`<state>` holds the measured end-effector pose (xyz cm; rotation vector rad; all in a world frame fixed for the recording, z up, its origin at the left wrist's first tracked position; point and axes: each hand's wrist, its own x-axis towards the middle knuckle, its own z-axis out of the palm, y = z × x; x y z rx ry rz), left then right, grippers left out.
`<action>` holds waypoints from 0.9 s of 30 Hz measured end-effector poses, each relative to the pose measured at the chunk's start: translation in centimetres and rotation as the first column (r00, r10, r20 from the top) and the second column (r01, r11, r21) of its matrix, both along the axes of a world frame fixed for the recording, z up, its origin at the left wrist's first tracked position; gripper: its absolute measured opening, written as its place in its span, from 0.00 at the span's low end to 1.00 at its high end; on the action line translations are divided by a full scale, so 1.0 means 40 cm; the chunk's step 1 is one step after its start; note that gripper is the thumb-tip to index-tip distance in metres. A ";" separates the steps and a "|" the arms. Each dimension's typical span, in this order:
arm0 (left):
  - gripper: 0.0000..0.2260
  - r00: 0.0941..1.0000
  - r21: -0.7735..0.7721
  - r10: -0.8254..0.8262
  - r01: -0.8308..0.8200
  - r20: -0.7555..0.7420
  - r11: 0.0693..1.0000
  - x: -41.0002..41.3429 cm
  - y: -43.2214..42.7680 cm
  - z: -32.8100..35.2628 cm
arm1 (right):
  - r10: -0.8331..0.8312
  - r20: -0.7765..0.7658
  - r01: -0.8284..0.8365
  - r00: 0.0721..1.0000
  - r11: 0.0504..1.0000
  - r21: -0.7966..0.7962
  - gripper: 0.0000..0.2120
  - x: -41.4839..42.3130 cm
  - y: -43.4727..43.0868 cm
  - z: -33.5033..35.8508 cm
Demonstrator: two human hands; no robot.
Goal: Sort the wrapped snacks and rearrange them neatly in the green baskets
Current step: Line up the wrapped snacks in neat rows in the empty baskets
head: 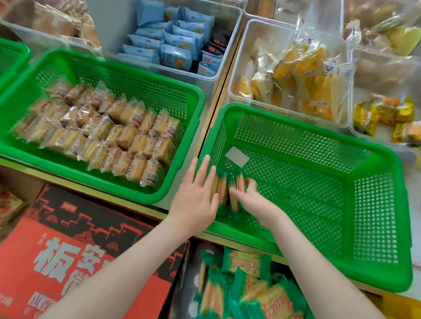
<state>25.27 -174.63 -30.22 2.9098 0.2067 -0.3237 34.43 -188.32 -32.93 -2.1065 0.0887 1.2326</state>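
While upright, three snacks (223, 192) between two hands (195, 195) (253, 202)

Left hand (196, 194) flat, right hand (257, 203) curled.

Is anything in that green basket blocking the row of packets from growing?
Nothing visible. The green packets stand in the near-left corner of the right basket, between left hand and right hand; the floor beside them is bare. A white slip lies farther back, off their line.

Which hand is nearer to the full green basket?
Left. The left hand is beside the full basket, at the edge of the other basket; the right hand is farther right, inside it, gripping snacks.
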 end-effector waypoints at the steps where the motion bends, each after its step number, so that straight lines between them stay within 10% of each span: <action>1: 0.31 1.000 0.009 -0.008 0.008 0.028 1.000 -0.005 0.000 0.003 | 0.008 0.017 -0.008 1.000 1.000 -0.021 0.34 -0.003 0.008 -0.010; 11: 0.31 0.998 -0.015 -0.017 0.018 0.061 1.000 -0.011 0.002 -0.001 | 0.345 0.019 -0.336 0.938 0.924 -0.182 0.31 -0.034 -0.015 -0.020; 19: 0.24 0.953 -0.132 0.037 0.003 0.299 0.991 -0.050 -0.016 -0.021 | 0.223 0.581 -0.243 0.783 0.969 -0.044 0.22 -0.160 -0.151 0.138; 24: 0.17 0.818 -0.253 -0.188 0.374 0.544 0.892 -0.208 -0.152 -0.005 | 0.254 0.812 -0.349 0.525 0.935 -0.067 0.22 -0.332 -0.330 0.142; 27: 0.18 0.830 -0.311 -0.311 0.481 0.463 0.820 -0.296 -0.217 -0.026 | 0.554 0.670 -0.529 0.494 0.803 -0.275 0.33 -0.420 -0.396 0.104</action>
